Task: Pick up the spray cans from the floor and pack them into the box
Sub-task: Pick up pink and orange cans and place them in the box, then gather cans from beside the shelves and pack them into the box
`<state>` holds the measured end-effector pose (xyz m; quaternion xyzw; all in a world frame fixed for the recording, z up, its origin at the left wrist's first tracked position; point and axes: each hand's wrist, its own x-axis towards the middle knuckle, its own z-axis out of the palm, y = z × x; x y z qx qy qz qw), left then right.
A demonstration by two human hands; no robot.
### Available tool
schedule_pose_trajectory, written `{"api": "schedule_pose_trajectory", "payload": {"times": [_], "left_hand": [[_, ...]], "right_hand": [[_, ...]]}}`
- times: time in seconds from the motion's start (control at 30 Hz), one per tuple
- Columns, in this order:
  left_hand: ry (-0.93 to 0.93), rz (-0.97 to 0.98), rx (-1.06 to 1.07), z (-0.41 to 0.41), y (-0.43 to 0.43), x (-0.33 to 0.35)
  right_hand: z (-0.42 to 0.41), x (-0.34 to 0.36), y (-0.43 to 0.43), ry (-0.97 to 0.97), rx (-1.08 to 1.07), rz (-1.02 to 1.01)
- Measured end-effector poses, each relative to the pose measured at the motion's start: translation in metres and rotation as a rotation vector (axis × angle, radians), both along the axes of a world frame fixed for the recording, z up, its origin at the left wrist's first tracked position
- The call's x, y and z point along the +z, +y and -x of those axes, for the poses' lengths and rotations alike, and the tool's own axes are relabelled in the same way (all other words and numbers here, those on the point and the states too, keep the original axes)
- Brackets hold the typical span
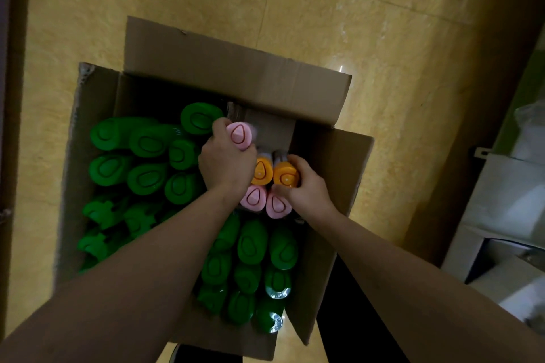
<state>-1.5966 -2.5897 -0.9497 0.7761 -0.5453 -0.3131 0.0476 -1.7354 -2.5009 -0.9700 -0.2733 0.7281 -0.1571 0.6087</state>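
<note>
- An open brown cardboard box (97,115), standing on the yellow tiled floor (383,38), is seen largely filled with green-capped spray cans (147,141).
- A pink-capped spray can (239,134) is gripped by the left hand (224,165), fingers curled round it, over the far row.
- An orange-capped spray can (286,175) is clasped by the right hand (306,183); the corner behind appears unfilled.
- No loose cans are shown on the floor; can bodies are hidden, and the pale shapes (507,186) at right cannot be identified.
</note>
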Motion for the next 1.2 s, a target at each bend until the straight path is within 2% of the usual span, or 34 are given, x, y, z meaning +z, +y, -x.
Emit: {"api": "schedule_pose_trajectory", "payload": {"times": [0.17,0.43,0.77,0.87,0.97,1.07,1.2], "left_hand": [[-0.076,-0.007,-0.121,-0.005,0.006,-0.001],[-0.057,-0.076,-0.158,-0.007,0.012,0.005],[0.015,0.024,-0.232,-0.013,0.002,0.073],[-0.01,0.05,-0.376,-0.016,-0.007,0.118],[-0.121,0.115,-0.563,-0.02,-0.027,0.183],[-0.151,0.208,-0.643,-0.021,-0.048,0.274],[-0.168,0.393,-0.688,-0.019,-0.063,0.423]], "right_hand": [[-0.001,0.002,-0.007,0.019,-0.006,0.013],[-0.003,0.01,-0.005,0.068,0.023,0.026],[-0.005,0.072,-0.027,0.18,0.086,0.12],[-0.007,0.119,-0.036,0.246,0.106,0.193],[-0.006,0.186,-0.049,0.322,0.148,0.252],[-0.001,0.276,-0.061,0.424,0.199,0.346],[0.002,0.428,-0.067,0.592,0.174,0.504]]}}
